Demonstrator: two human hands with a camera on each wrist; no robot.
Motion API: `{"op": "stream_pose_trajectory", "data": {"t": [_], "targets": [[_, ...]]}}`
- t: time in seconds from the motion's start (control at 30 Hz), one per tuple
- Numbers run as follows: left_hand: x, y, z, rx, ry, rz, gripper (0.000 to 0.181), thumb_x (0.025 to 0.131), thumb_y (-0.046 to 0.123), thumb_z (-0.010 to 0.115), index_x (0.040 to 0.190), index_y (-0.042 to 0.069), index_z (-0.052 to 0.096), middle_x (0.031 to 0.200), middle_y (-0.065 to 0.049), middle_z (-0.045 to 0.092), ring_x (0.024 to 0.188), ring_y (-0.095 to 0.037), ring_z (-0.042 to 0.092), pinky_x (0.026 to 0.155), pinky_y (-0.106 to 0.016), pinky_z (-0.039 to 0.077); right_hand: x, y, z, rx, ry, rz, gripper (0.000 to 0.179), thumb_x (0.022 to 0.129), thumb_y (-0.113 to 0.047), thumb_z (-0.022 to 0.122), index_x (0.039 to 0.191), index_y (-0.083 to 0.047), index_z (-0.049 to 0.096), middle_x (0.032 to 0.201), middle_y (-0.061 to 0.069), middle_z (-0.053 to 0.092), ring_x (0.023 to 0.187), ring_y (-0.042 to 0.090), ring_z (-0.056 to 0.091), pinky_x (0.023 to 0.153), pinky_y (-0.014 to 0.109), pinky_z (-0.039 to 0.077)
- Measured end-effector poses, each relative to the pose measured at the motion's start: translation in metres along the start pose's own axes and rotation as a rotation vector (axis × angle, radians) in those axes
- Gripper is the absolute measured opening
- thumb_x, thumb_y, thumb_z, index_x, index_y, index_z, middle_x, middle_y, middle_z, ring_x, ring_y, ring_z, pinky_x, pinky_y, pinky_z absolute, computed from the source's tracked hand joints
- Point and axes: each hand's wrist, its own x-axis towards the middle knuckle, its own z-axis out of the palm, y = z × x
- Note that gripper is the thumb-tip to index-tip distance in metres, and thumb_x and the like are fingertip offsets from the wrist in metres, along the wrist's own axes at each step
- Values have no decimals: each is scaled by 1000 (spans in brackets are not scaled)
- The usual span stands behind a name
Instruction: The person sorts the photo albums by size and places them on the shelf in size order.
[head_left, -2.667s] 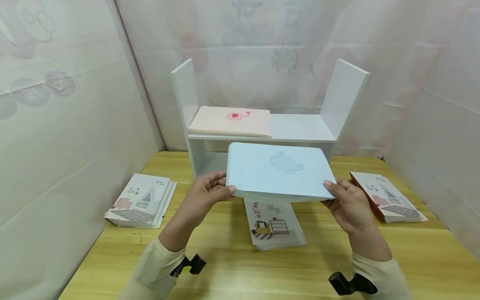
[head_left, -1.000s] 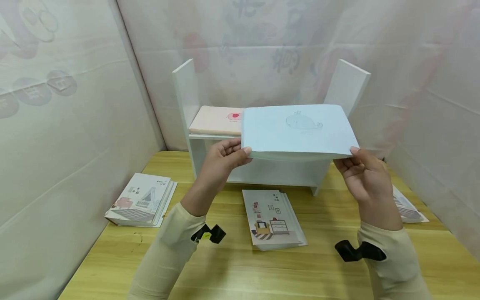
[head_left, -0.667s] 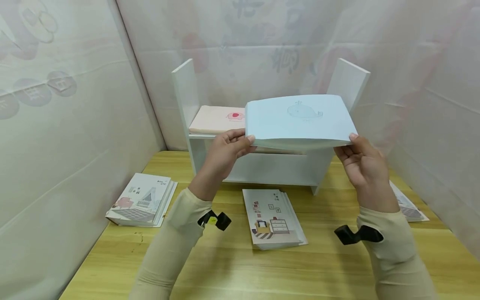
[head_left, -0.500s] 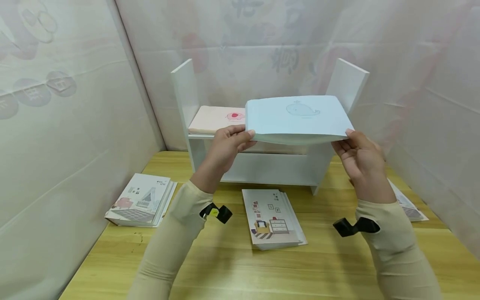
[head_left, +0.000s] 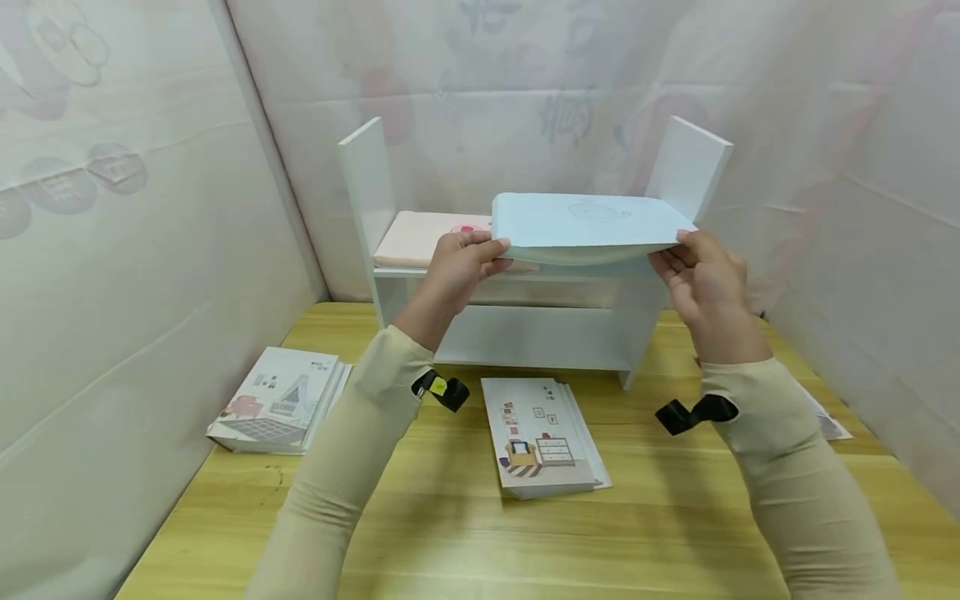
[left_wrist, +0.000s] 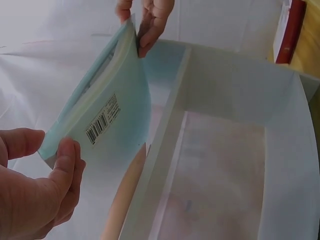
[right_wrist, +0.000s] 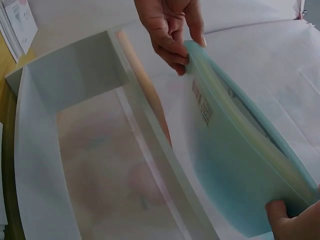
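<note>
A light blue folder (head_left: 592,221) with a whale drawing is held level over the right part of the white shelf's (head_left: 532,333) upper board. My left hand (head_left: 461,267) pinches its near left corner, thumb on top. At the near right corner my right hand (head_left: 708,279) pinches it the same way. Its underside, with a barcode label (left_wrist: 103,120), shows in the left wrist view, sagging between the hands close over the board. A pink folder (head_left: 423,237) with an elephant drawing lies on the board's left part, partly hidden behind the blue one.
On the wooden table (head_left: 450,533), a white book (head_left: 543,433) lies before the shelf. Another white book (head_left: 281,400) lies at the left, and a third book (head_left: 828,417) at the right is mostly hidden by my right arm. Upright side panels (head_left: 686,167) bound the shelf.
Both hands have carried the blue folder up and forward from in front of the shelf to over its upper board. In the last half second it has lowered and tilted flatter.
</note>
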Motion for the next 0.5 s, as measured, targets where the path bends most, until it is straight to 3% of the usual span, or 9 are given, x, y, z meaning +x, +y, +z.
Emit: {"op": "stream_pose_trajectory", "data": {"t": [0.1,0.17,0.23,0.33,0.4,0.5], "targets": [[7,1,0,15,25,-8,33,101,0,60,129,-18,56,124,-21,60,97,-18,63,107,-38,53,4,3,4,-37,5,-7,14,97,9,58,111,7,61,84,17,67,77,26,69,69,34,60],[10,2,0,26,38,-19,34,101,1,60,129,-18,55,121,-19,60,98,-19,63,106,-37,54,6,4,6,-58,17,-6,31,96,10,59,127,8,56,86,16,68,78,24,71,68,32,61],[13,1,0,36,45,-31,34,101,1,60,130,-18,56,120,-19,60,99,-20,63,106,-37,54,9,5,7,-76,32,0,52,96,10,59,146,5,43,87,15,67,77,21,73,69,28,62],[17,1,3,49,51,-46,34,101,1,60,130,-17,57,123,-20,60,101,-21,64,105,-35,55,12,7,7,-143,66,1,71,97,7,61,158,2,26,93,11,66,80,16,72,74,25,62],[20,0,4,55,54,-50,32,101,1,60,127,-17,58,124,-21,60,99,-20,63,105,-35,55,14,8,8,-228,94,-8,71,98,2,62,159,2,27,96,7,64,83,12,70,76,22,61],[23,-2,3,75,63,-58,29,101,2,60,123,-17,59,118,-16,58,97,-19,61,104,-34,55,18,11,9,-361,143,-41,64,98,-3,63,154,7,35,113,8,61,82,8,68,71,17,60]]}}
